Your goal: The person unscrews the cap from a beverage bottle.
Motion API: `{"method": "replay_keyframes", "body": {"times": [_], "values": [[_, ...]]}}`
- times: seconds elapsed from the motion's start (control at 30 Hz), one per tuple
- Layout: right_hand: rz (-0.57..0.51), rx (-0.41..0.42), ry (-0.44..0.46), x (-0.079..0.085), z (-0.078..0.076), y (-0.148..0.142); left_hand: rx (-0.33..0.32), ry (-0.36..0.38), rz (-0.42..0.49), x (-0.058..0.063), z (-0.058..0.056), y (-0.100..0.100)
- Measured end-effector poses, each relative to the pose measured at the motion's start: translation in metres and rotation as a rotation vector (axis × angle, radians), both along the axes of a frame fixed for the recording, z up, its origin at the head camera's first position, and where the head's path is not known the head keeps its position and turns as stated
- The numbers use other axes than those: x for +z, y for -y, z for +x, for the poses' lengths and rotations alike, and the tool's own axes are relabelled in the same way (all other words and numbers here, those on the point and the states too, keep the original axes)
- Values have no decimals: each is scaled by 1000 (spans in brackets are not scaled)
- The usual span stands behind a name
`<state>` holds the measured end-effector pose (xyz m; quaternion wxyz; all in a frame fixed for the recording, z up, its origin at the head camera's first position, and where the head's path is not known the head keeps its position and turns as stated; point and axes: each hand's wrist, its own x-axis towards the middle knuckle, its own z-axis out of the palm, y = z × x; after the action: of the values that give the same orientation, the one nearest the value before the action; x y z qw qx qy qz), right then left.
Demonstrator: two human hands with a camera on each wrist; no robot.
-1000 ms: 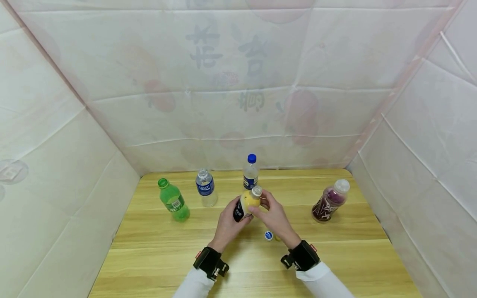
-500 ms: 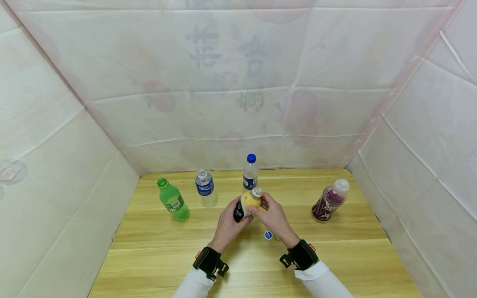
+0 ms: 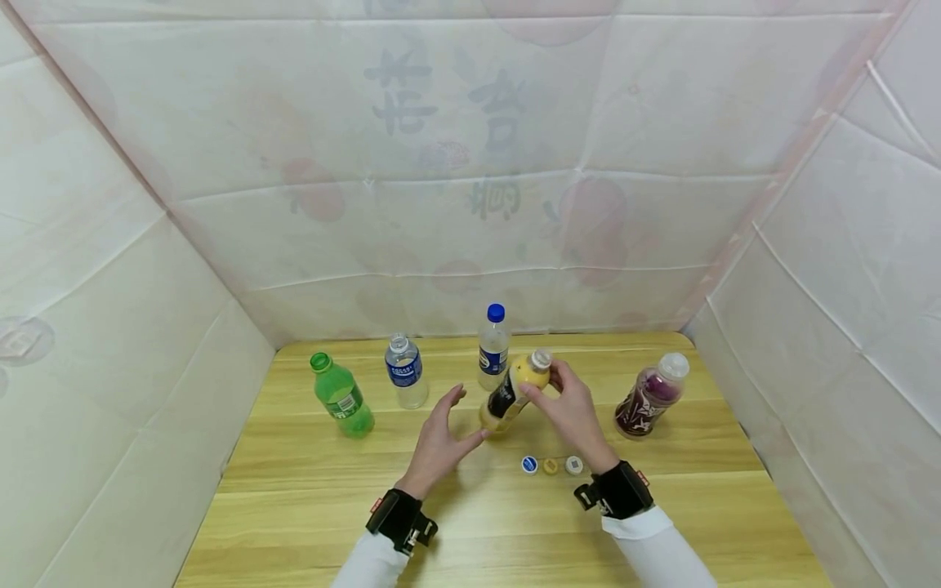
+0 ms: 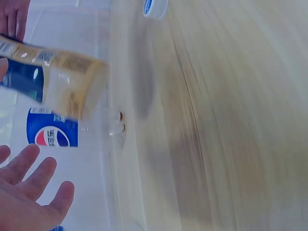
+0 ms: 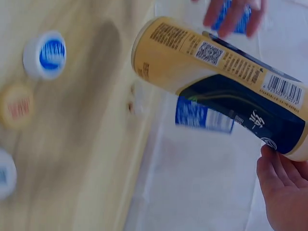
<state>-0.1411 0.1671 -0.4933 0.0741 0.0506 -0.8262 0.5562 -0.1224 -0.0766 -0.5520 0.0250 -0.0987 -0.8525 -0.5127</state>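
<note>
My right hand [image 3: 573,408] grips a yellow-and-black labelled drink bottle [image 3: 507,398] near its neck. The bottle tilts, mouth up toward the right, and its neck has no cap on it. In the right wrist view the bottle [image 5: 216,77] shows a barcode and a QR code, its base pointing left over the table. My left hand [image 3: 439,441] is apart from the bottle, thumb and fingers spread just left of its base. In the left wrist view the left hand [image 4: 36,192] holds nothing, and a Pepsi-labelled bottle [image 4: 53,129] stands behind it.
A green bottle [image 3: 343,400] and an uncapped clear bottle [image 3: 405,374] stand at the left. The blue-capped bottle [image 3: 494,343] is at the back, a purple-brown one [image 3: 648,400] at the right. Three caps, blue-and-white [image 3: 529,465], yellow [image 3: 550,466] and white [image 3: 574,465], lie in a row.
Both hands held the yellow-and-black bottle; the left has let go and drawn slightly left. My right hand has carried the bottle rightward, uncovering the yellow and white caps.
</note>
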Motion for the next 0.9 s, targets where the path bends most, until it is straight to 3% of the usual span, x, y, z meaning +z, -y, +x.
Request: {"method": "replay_keyframes", "body": {"times": [0.4,0.67,0.9], "values": [[152,-110,-79,17,-24,-37,13,9,-15,-7,0,23],[179,-144,-134,8,-43,-46,11,6,-30,-10,1,31],[221,-179,-94,-2,-55,-50,11,-7,-48,-12,2,32]]}}
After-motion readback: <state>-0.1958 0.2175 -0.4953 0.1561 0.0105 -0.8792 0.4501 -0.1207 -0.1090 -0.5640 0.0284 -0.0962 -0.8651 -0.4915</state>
